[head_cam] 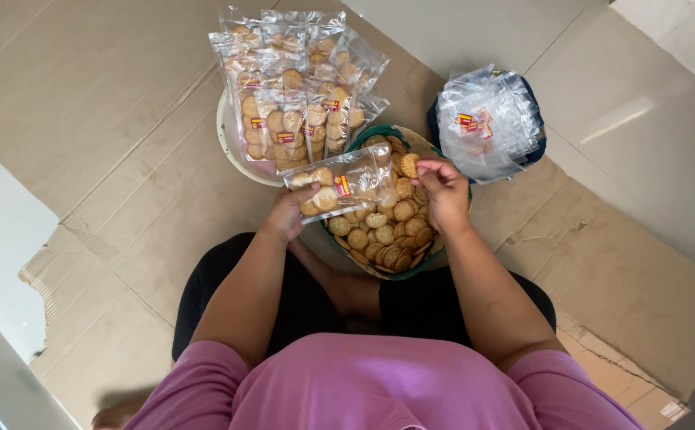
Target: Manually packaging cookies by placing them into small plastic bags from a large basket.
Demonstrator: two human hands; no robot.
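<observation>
The left hand (pixel 290 213) grips a clear bag (pixel 339 185) half full of round cookies over the green basket (pixel 423 267), while the right hand (pixel 443 187) pinches one cookie (pixel 409 165) at the bag's mouth, which it looks ready to slide inside.

head cam | above person | faces straight down | near, lap-level floor

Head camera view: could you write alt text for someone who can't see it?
Seen from above, a seated person's left hand holds a clear bag partly filled with round biscuits while the right hand brings a biscuit to its opening, over a basket of loose biscuits. Filled bags and empty bags lie beyond on cardboard.
</observation>
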